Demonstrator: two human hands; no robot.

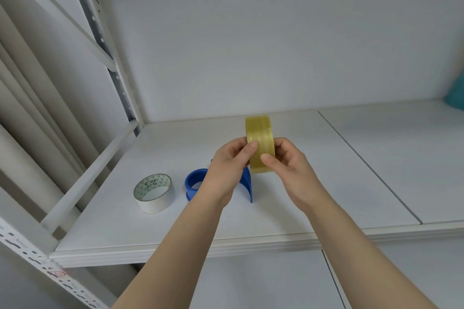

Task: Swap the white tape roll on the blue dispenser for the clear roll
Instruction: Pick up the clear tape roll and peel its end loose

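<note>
Both my hands hold the clear, yellowish tape roll (259, 137) upright on its edge above the shelf. My left hand (227, 170) pinches its left side, thumb on the outer band. My right hand (291, 170) grips the right side, thumb across the band lower down. Below and behind my left hand lies the blue dispenser (194, 182) with its ring empty; its curved blade end (248, 185) shows between my wrists. The white tape roll (153, 193) lies flat on the shelf to the left of the dispenser, apart from it, with a patterned inner core.
Everything sits on a white shelf board (276, 211) with a seam toward the right. A perforated metal upright (118, 83) and a diagonal brace stand at the left. A teal object (455, 95) shows at the far right edge. Another shelf is overhead.
</note>
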